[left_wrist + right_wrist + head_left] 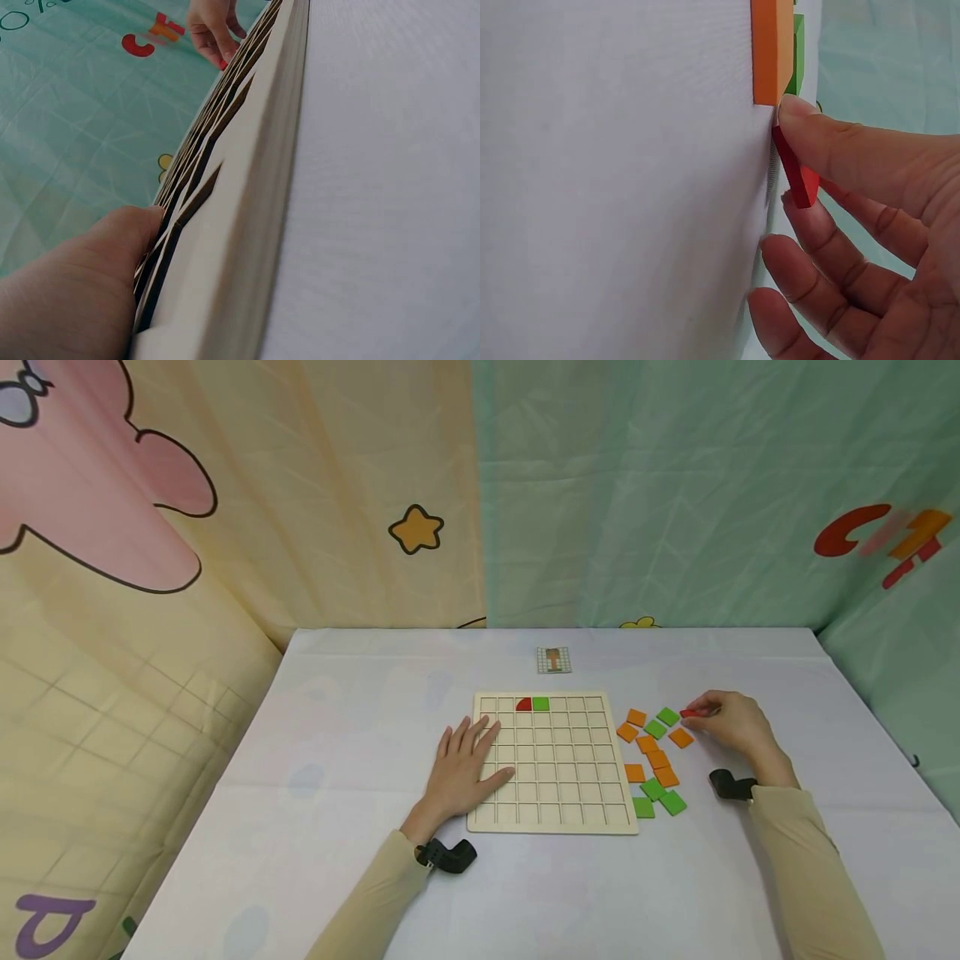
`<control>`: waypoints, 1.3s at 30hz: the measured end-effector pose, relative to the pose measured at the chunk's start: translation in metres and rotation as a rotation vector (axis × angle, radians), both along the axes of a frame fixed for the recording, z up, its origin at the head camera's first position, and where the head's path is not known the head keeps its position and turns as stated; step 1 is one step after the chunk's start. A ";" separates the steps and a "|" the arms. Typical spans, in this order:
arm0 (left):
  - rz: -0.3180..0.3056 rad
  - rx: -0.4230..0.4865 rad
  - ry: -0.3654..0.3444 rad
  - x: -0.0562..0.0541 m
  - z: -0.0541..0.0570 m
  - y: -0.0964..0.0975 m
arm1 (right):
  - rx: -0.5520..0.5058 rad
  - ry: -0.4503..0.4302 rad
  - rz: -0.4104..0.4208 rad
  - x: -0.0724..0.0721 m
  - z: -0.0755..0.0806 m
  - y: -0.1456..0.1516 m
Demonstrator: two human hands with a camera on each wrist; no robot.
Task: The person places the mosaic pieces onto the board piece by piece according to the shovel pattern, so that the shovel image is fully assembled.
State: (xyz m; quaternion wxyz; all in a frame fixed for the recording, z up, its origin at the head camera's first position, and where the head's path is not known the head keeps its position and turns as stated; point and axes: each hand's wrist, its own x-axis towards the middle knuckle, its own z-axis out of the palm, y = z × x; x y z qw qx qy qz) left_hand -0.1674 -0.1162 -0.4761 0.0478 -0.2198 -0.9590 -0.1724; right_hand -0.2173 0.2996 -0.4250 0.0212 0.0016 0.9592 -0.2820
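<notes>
A square wooden grid board [562,775] lies on the white-covered table. In its top row sit a red quarter-round piece [523,704] and, beside it on the right, a green square tile [540,703]. My left hand [459,775] rests on the board's left side with fingers spread. To the right of the board, my right hand [733,723] pinches a red tile [804,184] between thumb and fingers. In the right wrist view an orange tile [765,52] stands close above the thumb tip.
Several orange tiles [657,759] and several green tiles [672,802] lie scattered along the board's right edge. A small card with a printed grid pattern [553,660] lies beyond the board, near the table's back edge. Printed curtains [660,485] hang behind.
</notes>
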 end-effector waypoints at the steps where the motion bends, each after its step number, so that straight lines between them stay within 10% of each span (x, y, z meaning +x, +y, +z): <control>1: 0.001 -0.001 -0.003 0.000 0.000 0.000 | 0.006 0.001 0.001 0.000 0.000 0.000; 39: -0.005 0.002 0.023 -0.001 -0.003 -0.001 | -0.297 0.047 0.002 -0.001 0.003 -0.028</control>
